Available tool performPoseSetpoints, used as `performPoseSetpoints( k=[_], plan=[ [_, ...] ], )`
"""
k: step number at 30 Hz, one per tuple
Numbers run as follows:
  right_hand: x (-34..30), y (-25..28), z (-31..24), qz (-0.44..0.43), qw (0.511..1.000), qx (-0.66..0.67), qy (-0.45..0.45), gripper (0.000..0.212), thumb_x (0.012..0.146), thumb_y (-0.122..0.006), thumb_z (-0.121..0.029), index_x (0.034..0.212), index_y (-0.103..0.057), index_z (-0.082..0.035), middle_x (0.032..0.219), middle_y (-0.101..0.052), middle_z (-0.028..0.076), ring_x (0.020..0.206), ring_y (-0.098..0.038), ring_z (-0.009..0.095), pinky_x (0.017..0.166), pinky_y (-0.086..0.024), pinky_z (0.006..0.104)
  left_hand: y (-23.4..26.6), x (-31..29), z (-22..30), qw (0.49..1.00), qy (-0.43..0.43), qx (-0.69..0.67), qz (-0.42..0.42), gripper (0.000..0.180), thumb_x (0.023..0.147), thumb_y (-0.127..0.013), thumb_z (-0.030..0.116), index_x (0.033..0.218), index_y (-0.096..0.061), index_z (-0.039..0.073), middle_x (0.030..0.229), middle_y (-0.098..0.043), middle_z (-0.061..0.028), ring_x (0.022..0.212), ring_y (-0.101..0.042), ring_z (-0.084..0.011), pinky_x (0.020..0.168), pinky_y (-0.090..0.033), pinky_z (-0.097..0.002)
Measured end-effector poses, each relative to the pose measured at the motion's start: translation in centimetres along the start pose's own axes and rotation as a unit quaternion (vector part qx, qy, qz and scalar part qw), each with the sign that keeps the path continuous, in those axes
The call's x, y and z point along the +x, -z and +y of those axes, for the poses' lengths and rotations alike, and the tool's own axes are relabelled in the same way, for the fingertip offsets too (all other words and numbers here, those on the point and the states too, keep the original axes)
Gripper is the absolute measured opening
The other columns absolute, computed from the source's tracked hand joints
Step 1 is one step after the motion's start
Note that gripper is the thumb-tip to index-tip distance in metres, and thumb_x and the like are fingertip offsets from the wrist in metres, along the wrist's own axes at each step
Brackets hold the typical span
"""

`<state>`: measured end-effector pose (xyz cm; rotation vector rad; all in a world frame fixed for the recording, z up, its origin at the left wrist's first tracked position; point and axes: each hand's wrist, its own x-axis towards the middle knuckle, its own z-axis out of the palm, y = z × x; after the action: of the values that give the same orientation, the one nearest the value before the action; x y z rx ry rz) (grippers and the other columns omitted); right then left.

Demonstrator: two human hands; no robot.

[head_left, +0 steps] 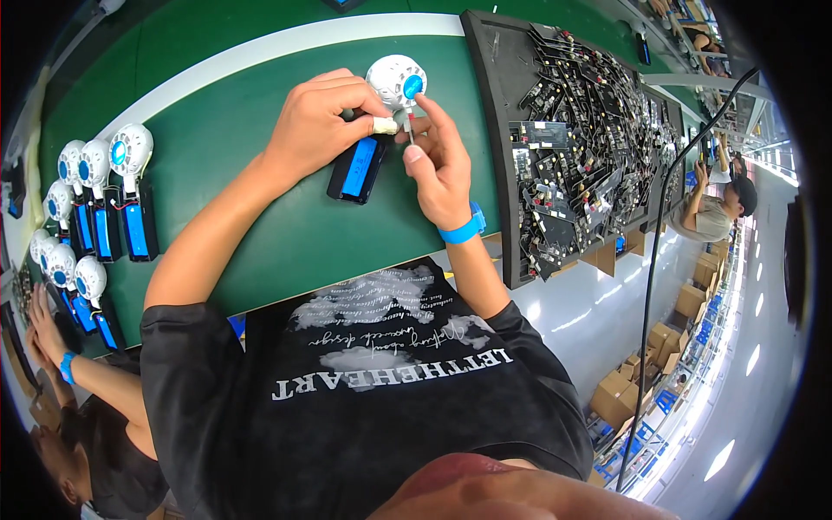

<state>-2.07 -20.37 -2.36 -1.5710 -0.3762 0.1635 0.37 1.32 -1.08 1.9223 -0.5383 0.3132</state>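
A handheld fan with a round white head [396,80] and a blue round sticker lies on the green table in front of me. Its black handle is open and shows a blue battery [359,169]. My left hand [325,117] is closed at the fan's neck, with a cream wrap on one fingertip. My right hand [440,165] wears a blue wristband. Its thumb and fingers close around a small thin part [408,130] with a touch of red, just below the fan head. The index finger reaches up to the head's edge. Exact fingertip contact is partly hidden.
A black tray [511,234] heaped with small circuit boards and wires [581,130] stands at the right. Several similar fans [130,156] stand in rows at the left. A co-worker's hand [48,329] is near them. A black cable [666,199] hangs at the right.
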Motion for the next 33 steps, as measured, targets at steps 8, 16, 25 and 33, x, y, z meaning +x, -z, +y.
performPoseSetpoints(
  k=[8, 16, 25, 33],
  plan=[
    [-0.9, -0.5, -0.3, 0.085, 0.966, -0.231, 0.081, 0.055, 0.093, -0.05, 0.012, 0.148, -0.048, 0.003, 0.126, -0.057, 0.016, 0.093, -0.069, 0.022, 0.081, -0.058, 0.0338, 0.0, -0.1, 1.1, 0.994, -0.034, 0.105, 0.016, 0.013, 0.073, -0.082, 0.004, 0.079, -0.071, 0.004, 0.084, -0.074, -0.0039, 0.079, -0.067, -0.0206, 0.071, -0.051, -0.0319],
    [-1.6, -2.9, -1.2, 0.039, 0.931, -0.349, 0.097, 0.08, 0.077, -0.05, 0.018, 0.155, -0.036, 0.004, 0.134, -0.047, 0.025, 0.098, -0.065, 0.042, 0.079, -0.056, 0.0461, -0.6, -0.2, 2.5, 0.968, -0.086, 0.236, 0.008, 0.017, 0.075, -0.083, 0.017, 0.078, -0.066, 0.012, 0.074, -0.065, 0.0032, 0.073, -0.063, -0.0193, 0.062, -0.045, -0.0355],
    [-2.0, -2.2, -1.8, -0.01, 0.926, -0.368, 0.087, 0.082, 0.075, -0.051, 0.017, 0.155, -0.035, 0.004, 0.134, -0.045, 0.026, 0.098, -0.063, 0.046, 0.08, -0.055, 0.0498, -0.5, -0.6, 3.2, 0.964, -0.101, 0.248, 0.004, 0.017, 0.073, -0.082, 0.015, 0.077, -0.065, 0.011, 0.075, -0.064, 0.0022, 0.074, -0.063, -0.0193, 0.065, -0.045, -0.0344],
    [-1.9, -0.8, -2.4, -0.055, 0.937, -0.336, 0.084, 0.075, 0.077, -0.045, 0.019, 0.151, -0.044, 0.003, 0.129, -0.054, 0.019, 0.079, -0.06, 0.026, 0.074, -0.053, 0.0365, -0.4, -0.7, 2.4, 0.966, -0.134, 0.223, -0.009, 0.016, 0.075, -0.081, 0.015, 0.08, -0.067, 0.012, 0.076, -0.066, 0.0021, 0.075, -0.065, -0.0189, 0.069, -0.047, -0.0342]
  ],
)
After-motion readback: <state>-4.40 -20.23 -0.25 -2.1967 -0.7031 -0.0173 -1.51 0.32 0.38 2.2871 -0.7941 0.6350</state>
